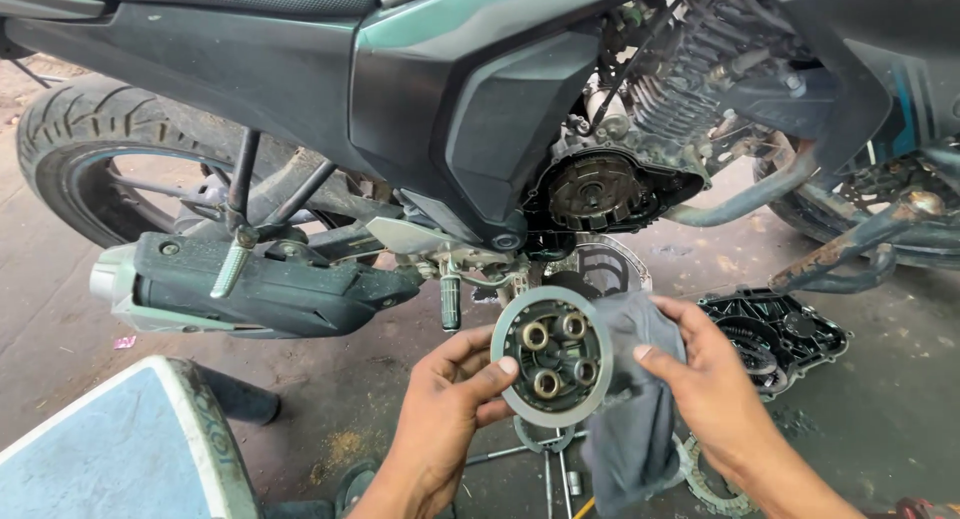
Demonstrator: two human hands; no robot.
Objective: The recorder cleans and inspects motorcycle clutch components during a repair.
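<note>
Item — round clutch plate off the motorcycle, pinched in your left hand fingers, grey rag gripped by your right hand — engine cover already off on the floor, refitting seemingly remains.

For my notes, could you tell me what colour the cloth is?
The cloth is grey, seen in the head view.

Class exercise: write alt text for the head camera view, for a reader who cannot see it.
A person's left hand holds a round metal clutch plate while the right hand presses a grey rag against it, in front of a motorcycle with its clutch housing open.
</note>
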